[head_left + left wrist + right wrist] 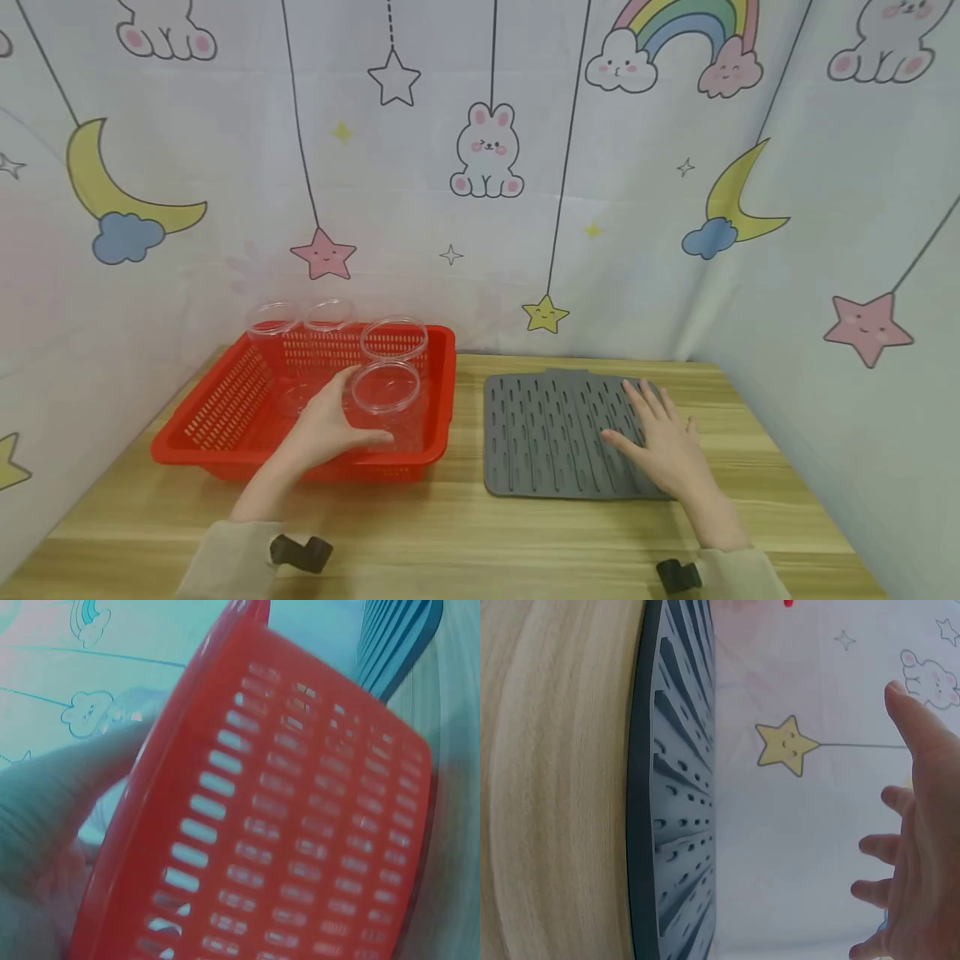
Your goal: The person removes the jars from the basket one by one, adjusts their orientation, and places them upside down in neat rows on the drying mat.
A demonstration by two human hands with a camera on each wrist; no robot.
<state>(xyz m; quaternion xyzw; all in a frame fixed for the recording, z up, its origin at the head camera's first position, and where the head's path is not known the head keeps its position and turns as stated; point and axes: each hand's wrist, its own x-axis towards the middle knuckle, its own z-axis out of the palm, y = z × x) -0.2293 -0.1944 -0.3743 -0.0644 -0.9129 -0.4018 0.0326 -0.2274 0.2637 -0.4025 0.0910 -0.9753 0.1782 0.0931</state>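
Observation:
In the head view, several clear cups stand upright in a red plastic basket [180,448] at the left. My left hand [326,421] reaches over the basket's front rim, its thumb and fingers spread in a wide curve about the left side of the nearest clear cup [386,408]. Whether the fingers touch that cup I cannot tell. In the left wrist view the basket wall [292,787] hides most of this hand. My right hand [667,446] hovers with fingers spread over the right part of a grey ridged drying mat [555,433], holding nothing.
Behind the nearest cup stands another clear cup [394,337]; two more, a left one [273,318] and a middle one [330,315], are at the basket's back. Everything rests on a wooden table [465,542]. A patterned white curtain [420,167] encloses the back and sides.

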